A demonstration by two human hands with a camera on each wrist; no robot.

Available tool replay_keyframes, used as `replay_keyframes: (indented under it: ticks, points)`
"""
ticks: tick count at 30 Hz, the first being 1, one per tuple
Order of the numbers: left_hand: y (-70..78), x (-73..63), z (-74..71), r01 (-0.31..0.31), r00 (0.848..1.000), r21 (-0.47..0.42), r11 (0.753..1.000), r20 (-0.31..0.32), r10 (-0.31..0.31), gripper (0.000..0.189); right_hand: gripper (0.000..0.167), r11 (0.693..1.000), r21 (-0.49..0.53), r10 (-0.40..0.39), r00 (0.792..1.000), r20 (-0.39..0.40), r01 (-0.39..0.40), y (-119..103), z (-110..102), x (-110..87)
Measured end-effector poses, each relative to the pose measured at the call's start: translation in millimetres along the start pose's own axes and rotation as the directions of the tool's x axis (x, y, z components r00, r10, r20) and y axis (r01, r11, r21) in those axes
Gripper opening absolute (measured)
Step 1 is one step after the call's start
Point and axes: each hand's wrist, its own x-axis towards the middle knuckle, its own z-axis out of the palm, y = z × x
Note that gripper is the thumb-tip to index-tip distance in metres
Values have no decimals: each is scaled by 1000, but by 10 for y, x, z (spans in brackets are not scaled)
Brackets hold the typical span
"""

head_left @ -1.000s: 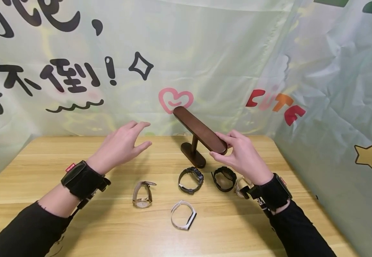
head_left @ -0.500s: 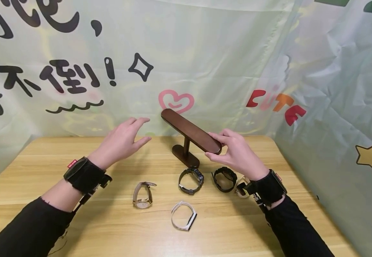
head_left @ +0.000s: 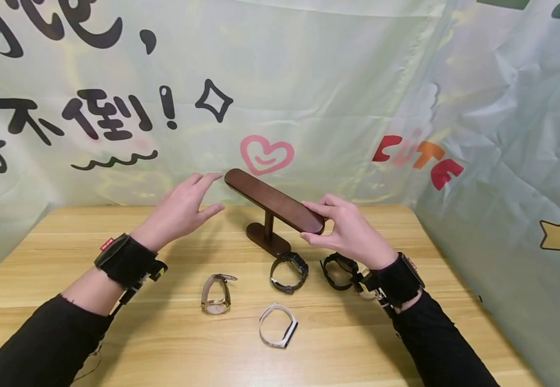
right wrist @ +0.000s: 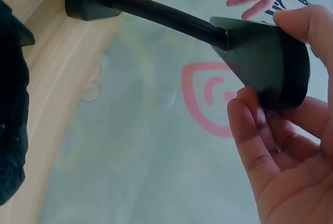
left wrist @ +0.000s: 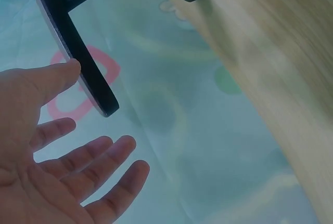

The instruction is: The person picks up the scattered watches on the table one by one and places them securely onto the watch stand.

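Observation:
A dark brown T-shaped stand [head_left: 276,202] with a long top bar and a rounded base [head_left: 265,239] is at the back of the wooden table. My right hand [head_left: 352,230] pinches the right end of the bar, thumb on one face and fingers on the other; the right wrist view shows this grip on the bar end [right wrist: 260,63]. My left hand [head_left: 176,212] hovers by the bar's left end with fingers spread. From the left wrist, the thumb [left wrist: 60,78] overlaps the bar [left wrist: 83,63] while the other fingers stand apart from it.
In front of the stand lie a dark watch [head_left: 288,273], a black watch [head_left: 339,271], a white fitness band [head_left: 278,325] and a gold-cased watch with a brownish strap [head_left: 215,294]. Another watch [head_left: 368,287] is partly behind my right wrist. A printed cloth [head_left: 338,97] hangs behind the table.
My right hand has moved left, carrying the stand with it, so the bar's left end now comes up to my left fingertips. My left hand has barely shifted. The watches have stayed put.

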Motion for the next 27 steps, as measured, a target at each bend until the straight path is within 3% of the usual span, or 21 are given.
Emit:
replay_keyframes:
  ticks: [18, 27]
  points:
    - [-56, 7, -47, -22, 998, -38, 999, 53, 24, 69, 62, 996, 55, -66, 996, 67, 63, -9, 52, 75]
    - [-93, 1, -52, -52, 998, -39, 998, 20, 52, 55, 63, 996, 70, -60, 996, 72, 54, -7, 75, 85]
